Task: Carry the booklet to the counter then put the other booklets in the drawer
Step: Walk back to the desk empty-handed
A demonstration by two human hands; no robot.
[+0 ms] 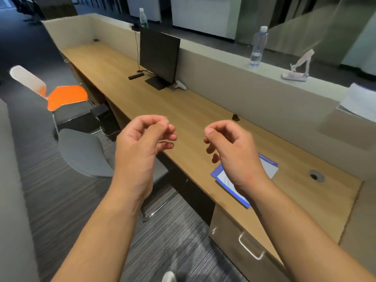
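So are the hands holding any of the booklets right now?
No. The left hand and right hand are both empty, fingers loosely curled in the air. The blue booklets lie on the desk, partly hidden under the right wrist.

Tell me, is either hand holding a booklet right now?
No: the left hand and right hand are empty, while the booklets lie on the desk.

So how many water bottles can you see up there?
2. One water bottle stands on the ledge to the right of the monitor. The other bottle stands further back on the same ledge, behind the monitor. More could be out of view.
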